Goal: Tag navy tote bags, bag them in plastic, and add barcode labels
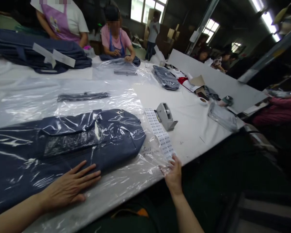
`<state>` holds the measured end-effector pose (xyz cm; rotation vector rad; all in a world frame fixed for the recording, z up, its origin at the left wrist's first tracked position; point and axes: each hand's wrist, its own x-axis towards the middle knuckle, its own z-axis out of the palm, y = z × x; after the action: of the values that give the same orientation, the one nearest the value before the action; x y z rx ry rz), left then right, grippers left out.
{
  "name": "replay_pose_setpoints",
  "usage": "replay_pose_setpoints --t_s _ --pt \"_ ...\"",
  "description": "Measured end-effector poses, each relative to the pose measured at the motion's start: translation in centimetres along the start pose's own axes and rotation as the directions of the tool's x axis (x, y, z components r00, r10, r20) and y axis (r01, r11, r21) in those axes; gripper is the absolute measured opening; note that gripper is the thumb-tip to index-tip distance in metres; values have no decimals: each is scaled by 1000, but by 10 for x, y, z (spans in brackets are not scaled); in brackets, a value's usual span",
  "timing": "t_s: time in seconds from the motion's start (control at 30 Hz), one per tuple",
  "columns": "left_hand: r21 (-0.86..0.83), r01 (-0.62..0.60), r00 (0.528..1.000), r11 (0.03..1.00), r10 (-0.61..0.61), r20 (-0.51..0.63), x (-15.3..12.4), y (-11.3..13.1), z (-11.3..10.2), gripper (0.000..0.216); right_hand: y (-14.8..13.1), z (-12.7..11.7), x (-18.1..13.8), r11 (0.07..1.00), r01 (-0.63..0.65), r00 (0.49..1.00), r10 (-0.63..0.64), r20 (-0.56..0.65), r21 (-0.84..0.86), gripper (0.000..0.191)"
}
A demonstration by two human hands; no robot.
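A navy fabric bag (121,142) lies flat inside a large clear plastic bag (126,181) on the table. My left hand (68,186) rests on the plastic over the bag's near side, fingers spread. At the plastic bag's right end, my right hand (174,176) has its fingers closed on the plastic edge. A strip of printed barcode labels (160,132) runs from the fingertips of that hand towards a grey tape dispenser (166,116). Whether the fingers also grip the strip, I cannot tell.
A stack of navy bags (12,48) with paper tags lies at the far left. Across the table, a person in a pink top (115,40) handles a dark item. Wrapped bags (166,77) and a tape roll (202,101) lie at the right. The table's near edge (203,150) slants up rightwards.
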<state>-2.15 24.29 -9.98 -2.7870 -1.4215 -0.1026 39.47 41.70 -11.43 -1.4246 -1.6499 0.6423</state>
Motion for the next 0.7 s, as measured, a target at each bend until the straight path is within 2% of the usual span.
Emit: replay_pose_setpoints --t_s 0.07,0.13,0.2,0.23,0.27,0.3,0.33,0.37,0.4,0.43,0.47,0.5,0.57,0.63,0.67,0.7 --pt "-26 5 1000 1000 -4 19 -1 5 -1 65 -1 0 9 988 -141 977 129 170 63 40" --pt "-73 83 997 994 -83 3 -2 12 1 59 10 -15 7 962 -263 941 239 238 74 40" --pt "-115 122 991 986 -127 -36 -3 19 4 60 30 -41 2 949 -312 919 290 267 43 45" --pt "-131 128 990 983 -134 -44 -3 21 7 62 39 -54 2 964 -265 931 256 261 0 46" --pt "-143 131 989 981 -138 -47 -3 22 9 63 47 -67 5 986 -149 958 161 238 -69 45" --pt "-155 130 989 979 -139 -46 -3 23 10 64 53 -76 12 987 20 974 17 224 -159 42" --pt "-164 136 989 977 -144 -34 -4 23 12 64 57 -80 21 941 222 956 -158 247 -256 38" --pt "-171 148 988 974 -153 -20 -5 23 14 63 58 -80 32 840 426 890 -322 323 -336 40" --pt "-175 153 988 973 -157 -9 -6 23 15 63 57 -76 46 710 599 785 -432 443 -370 48" --pt "-178 160 987 971 -162 3 -7 22 16 63 54 -68 59 581 735 656 -478 583 -351 57" --pt "-184 165 986 969 -166 10 -8 22 17 64 49 -59 74 478 830 516 -468 717 -286 66" --pt "-193 167 986 967 -167 17 -10 21 17 65 41 -48 88 414 891 372 -428 824 -187 72" --pt "-215 169 986 962 -168 26 -11 17 17 65 21 -27 112 395 917 91 -344 934 56 73" --pt "-241 171 985 955 -171 21 -10 13 15 63 -2 -11 127 457 831 -179 -320 930 317 62" --pt "-259 166 986 952 -164 28 -8 12 12 63 -12 -4 129 504 756 -273 -337 901 417 55" --pt "-283 165 986 945 -156 52 -6 12 9 65 -19 1 129 567 680 -294 -370 881 465 47"
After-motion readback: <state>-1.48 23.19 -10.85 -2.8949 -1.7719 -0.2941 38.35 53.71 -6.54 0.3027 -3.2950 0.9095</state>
